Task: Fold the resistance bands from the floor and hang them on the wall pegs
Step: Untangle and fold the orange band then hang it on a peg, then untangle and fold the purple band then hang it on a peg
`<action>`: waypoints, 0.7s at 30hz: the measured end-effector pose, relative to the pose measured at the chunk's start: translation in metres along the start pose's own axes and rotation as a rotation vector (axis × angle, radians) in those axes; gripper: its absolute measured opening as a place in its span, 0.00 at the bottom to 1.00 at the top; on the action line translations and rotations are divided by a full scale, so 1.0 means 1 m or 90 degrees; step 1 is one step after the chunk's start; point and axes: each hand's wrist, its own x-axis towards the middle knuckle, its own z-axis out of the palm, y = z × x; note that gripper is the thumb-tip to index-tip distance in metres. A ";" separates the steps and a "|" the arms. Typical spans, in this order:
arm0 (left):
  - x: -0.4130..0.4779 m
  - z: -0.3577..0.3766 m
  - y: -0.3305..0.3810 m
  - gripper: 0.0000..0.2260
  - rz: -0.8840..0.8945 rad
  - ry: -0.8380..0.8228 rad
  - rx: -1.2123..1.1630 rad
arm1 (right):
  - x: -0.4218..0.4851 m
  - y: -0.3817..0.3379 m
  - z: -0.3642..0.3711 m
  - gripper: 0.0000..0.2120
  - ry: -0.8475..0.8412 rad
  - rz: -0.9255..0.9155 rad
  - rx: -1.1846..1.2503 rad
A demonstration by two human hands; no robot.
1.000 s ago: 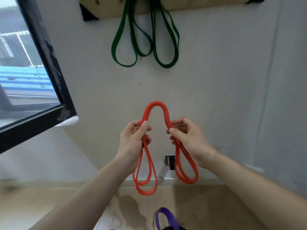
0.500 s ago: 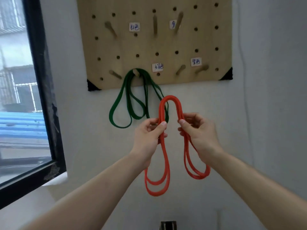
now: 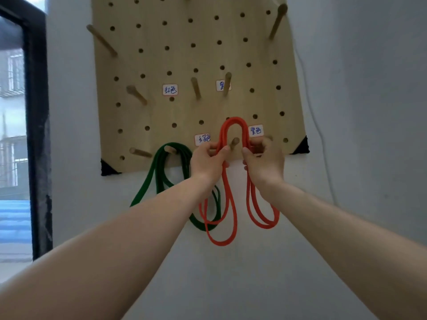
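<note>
A folded orange-red resistance band [image 3: 221,218] is pinched between my left hand [image 3: 208,161] and my right hand [image 3: 263,161]. Its top arch stands in front of the wooden pegboard [image 3: 189,58], just above a short wooden peg [image 3: 234,143] seen between my two hands. Whether the arch is over that peg or only in front of it, I cannot tell. The band's lower loops dangle below my wrists. A green band [image 3: 161,172] hangs folded from a peg [image 3: 170,149] at the board's lower left, partly behind my left forearm.
The board carries several bare pegs [image 3: 136,95] and small handwritten labels [image 3: 170,89]. A black window frame [image 3: 37,135] runs down the left side. A thin white cable [image 3: 323,144] hangs on the wall right of the board.
Both hands have lifted the orange-red band up from chest height to the board's bottom row of pegs. The view has tilted upward, so the floor and purple band are out of sight.
</note>
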 end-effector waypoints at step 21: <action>-0.074 -0.025 -0.047 0.18 0.007 -0.085 0.161 | -0.072 0.057 -0.046 0.17 -0.232 0.011 -0.302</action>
